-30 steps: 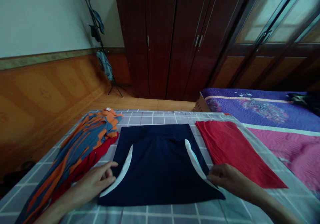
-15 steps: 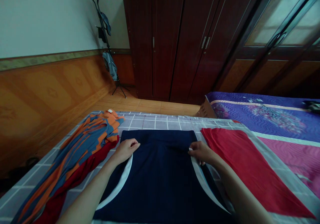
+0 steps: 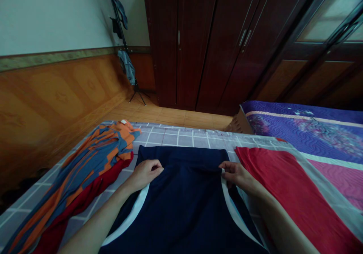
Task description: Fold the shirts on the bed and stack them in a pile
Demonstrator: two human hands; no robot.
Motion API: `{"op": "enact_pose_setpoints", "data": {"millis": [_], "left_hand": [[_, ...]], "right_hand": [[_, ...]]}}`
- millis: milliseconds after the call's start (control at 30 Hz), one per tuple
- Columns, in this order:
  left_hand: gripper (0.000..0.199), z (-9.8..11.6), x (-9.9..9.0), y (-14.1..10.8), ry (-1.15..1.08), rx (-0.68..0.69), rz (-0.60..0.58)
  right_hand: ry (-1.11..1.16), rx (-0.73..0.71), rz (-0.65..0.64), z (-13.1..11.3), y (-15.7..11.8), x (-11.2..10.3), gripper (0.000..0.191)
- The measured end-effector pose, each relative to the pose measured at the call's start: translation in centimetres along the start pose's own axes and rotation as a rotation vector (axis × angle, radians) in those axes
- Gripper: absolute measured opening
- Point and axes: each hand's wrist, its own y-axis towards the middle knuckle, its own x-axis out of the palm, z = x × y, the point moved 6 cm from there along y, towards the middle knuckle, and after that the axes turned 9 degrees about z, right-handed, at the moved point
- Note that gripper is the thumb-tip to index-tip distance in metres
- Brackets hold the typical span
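Observation:
A navy blue garment (image 3: 184,205) with white curved trim down both sides lies spread in front of me; its exact kind is unclear. My left hand (image 3: 147,174) is closed in a pinch on its front layer, at the upper end of the left trim. At the upper end of the right trim, my right hand (image 3: 236,176) pinches the same layer between thumb and fingers. A straight navy band runs beyond both hands along the far edge. The garment's near end runs out of view.
An orange and blue striped garment (image 3: 96,148) lies over dark red cloth (image 3: 93,193) on the left. Red cloth (image 3: 292,186) is at right. All rest on a grey checked sheet (image 3: 170,135). Beyond stand a purple-covered bed (image 3: 283,118), wardrobe (image 3: 193,57) and coat stand (image 3: 120,31).
Both hands have drawn the navy front layer slightly toward me, leaving more of the far band showing beyond them. The camera view has shifted a little.

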Motion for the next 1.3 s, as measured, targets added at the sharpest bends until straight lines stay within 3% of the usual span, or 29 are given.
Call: {"op": "enact_pose_setpoints", "data": {"millis": [167, 433, 567, 667, 800, 967, 1133, 1300], "left_hand": [[0.023, -0.1, -1.6, 0.1, 0.012, 0.038, 0.107], [0.022, -4.3, -4.9, 0.2, 0.62, -0.083, 0.258], [0.026, -4.0, -5.6, 0.0, 0.744, -0.08, 0.322], [0.024, -2.0, -5.2, -0.1, 0.605, -0.014, 0.385], [0.034, -0.6, -2.8, 0.0, 0.266, -0.027, 0.159], [0.03, 0.0, -1.0, 0.1, 0.06, -0.024, 0.049], [0.033, 0.3, 0.0, 0.2, -0.31, -0.078, 0.033], [0.028, -0.3, -0.2, 0.3, -0.456, -0.127, 0.031]], "right_hand": [[-0.06, 0.001, 0.005, 0.6, 0.2, 0.1, 0.028], [-0.255, -0.076, 0.052, 1.6, 0.8, -0.5, 0.02], [-0.29, -0.086, 0.026, 1.3, 0.7, -0.4, 0.023], [-0.31, -0.072, 0.03, 1.2, 0.6, -0.4, 0.024], [-0.342, -0.059, 0.056, 1.4, 0.6, -0.3, 0.014], [-0.329, -0.134, 0.104, 1.1, 0.8, -0.1, 0.021], [-0.461, -0.205, 0.183, 0.3, 0.5, -0.1, 0.033], [-0.505, -0.252, 0.208, -0.2, 0.2, 0.1, 0.037]]}}
